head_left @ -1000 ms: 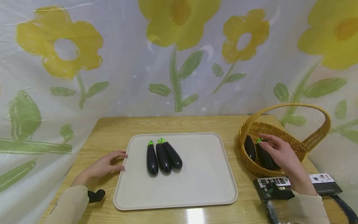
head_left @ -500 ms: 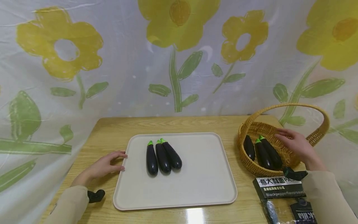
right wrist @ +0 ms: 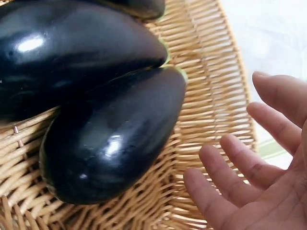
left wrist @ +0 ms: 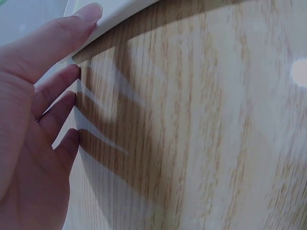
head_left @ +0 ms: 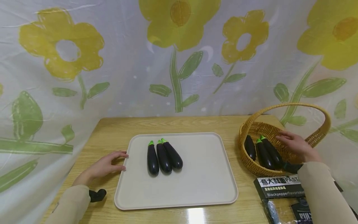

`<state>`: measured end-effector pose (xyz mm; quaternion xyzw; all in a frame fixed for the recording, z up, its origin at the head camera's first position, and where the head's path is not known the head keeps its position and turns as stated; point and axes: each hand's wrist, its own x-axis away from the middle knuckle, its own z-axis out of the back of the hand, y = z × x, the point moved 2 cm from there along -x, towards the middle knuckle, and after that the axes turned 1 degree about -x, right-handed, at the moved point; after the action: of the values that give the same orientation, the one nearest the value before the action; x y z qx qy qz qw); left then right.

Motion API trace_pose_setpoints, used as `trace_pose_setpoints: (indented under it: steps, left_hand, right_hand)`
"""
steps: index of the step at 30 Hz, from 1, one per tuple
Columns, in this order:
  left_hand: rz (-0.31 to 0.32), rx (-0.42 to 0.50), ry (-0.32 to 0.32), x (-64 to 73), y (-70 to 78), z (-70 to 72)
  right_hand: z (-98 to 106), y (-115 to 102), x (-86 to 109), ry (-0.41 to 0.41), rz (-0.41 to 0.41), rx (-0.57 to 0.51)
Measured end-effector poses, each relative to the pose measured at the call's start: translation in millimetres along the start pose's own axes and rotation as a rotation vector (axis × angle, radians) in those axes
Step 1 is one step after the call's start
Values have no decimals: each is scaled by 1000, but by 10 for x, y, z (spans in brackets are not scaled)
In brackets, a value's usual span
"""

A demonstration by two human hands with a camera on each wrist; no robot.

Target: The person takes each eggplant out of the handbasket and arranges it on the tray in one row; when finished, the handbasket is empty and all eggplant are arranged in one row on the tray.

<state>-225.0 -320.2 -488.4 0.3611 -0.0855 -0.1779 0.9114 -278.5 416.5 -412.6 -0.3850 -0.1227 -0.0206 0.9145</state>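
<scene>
Three dark eggplants point(head_left: 164, 158) with green tops lie side by side on a white tray point(head_left: 207, 186). At the tray's left edge rests my left hand point(head_left: 103, 168), its fingers relaxed and touching or very near the rim. Three more eggplants point(head_left: 264, 154) lie in a wicker basket point(head_left: 251, 166) on the right. Over the basket's right part hovers my right hand point(head_left: 297, 145), holding nothing. In the right wrist view its fingers point(right wrist: 249, 163) are spread and relaxed, apart from the nearest eggplant point(right wrist: 120, 139).
The basket's tall arched handle point(head_left: 288, 105) rises above the right hand. In front of the basket lies a black pasta box point(head_left: 279, 188), with a clear-wrapped package point(head_left: 272, 211) nearer me. A flowered cloth point(head_left: 126, 77) hangs behind the wooden table point(head_left: 167, 123).
My right hand has come off the eggplants and moved right within the basket, uncovering the eggplants there. My left hand and the tray have stayed in place.
</scene>
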Motion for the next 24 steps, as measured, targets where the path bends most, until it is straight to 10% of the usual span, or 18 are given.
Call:
trace_pose_setpoints:
  steps: [24]
  left_hand:
    - [23, 2, -3, -16, -22, -4]
  right_hand:
    - [-108, 223, -158, -165, -89, -171]
